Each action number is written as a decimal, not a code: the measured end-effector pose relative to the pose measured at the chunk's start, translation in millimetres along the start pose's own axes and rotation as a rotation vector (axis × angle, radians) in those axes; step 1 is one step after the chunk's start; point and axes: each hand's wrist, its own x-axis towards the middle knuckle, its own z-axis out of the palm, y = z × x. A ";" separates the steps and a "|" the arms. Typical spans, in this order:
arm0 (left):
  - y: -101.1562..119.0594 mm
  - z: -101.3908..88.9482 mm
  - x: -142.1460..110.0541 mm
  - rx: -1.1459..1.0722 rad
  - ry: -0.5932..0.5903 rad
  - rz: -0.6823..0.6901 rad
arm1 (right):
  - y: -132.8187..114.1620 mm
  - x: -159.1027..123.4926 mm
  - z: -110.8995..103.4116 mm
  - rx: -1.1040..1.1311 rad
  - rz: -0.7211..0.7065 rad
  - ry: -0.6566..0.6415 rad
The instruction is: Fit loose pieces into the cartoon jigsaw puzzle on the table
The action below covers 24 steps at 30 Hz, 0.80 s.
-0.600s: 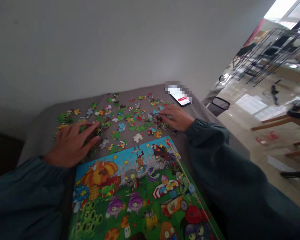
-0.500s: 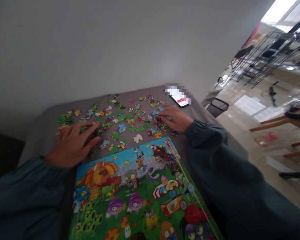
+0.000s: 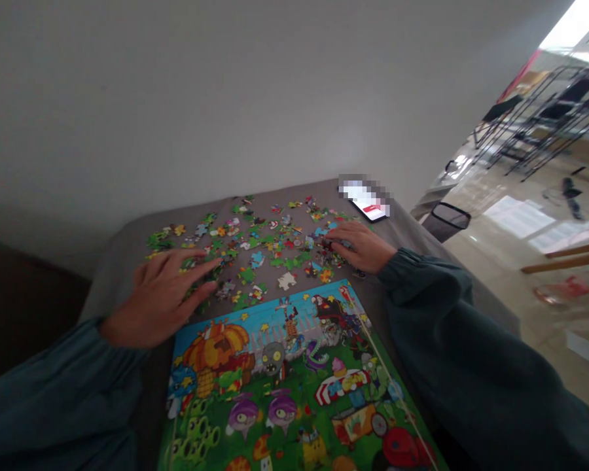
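Observation:
Many loose jigsaw puzzle pieces [image 3: 258, 260] lie scattered over a grey cloth. My left hand [image 3: 161, 294] hovers at the left side of the pieces, fingers stretched and thumb apart, with nothing visible in it. At the right side of the pile, my right hand [image 3: 360, 245] rests low over the pieces, its fingers curved and spread, touching or nearly touching some. A pale blank-looking piece [image 3: 287, 281] sits between the hands. Closest to me lies a colourful picture board [image 3: 294, 386] with cartoon plants and zombies.
A phone [image 3: 366, 199] with a lit screen lies at the table's back right corner. The grey-covered table [image 3: 112, 261] stands against a pale wall [image 3: 226, 98]. To the right, on the shiny floor, are a dark bin-like thing [image 3: 444, 222] and stacked chair frames [image 3: 544, 118].
The view has shifted, so the table and board appear farther right and slightly lower. My left hand has lifted slightly away from the pieces; the right hand stays at the pile's right side.

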 end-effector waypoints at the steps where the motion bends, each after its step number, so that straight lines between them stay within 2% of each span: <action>1: 2.0 -1.4 -1.9 -0.012 0.013 0.027 | -0.2 -0.1 0.4 -0.001 -0.002 -0.002; 4: 8.8 -0.3 -5.1 -0.047 0.025 0.077 | -0.7 -0.1 1.2 -0.008 -0.014 -0.016; 7: 13.6 6.9 -5.6 -0.082 -0.016 0.108 | -1.3 0.2 1.4 -0.013 -0.018 -0.019; 12: 15.2 15.5 -3.9 -0.093 -0.072 0.097 | -2.7 0.2 1.4 -0.011 -0.002 -0.020; 17: 18.6 16.4 -1.0 -0.084 -0.053 0.056 | -4.2 0.3 1.9 -0.004 0.008 -0.024; 24: 18.3 21.6 0.7 -0.108 -0.032 0.077 | -3.9 0.5 -0.1 0.015 0.002 -0.038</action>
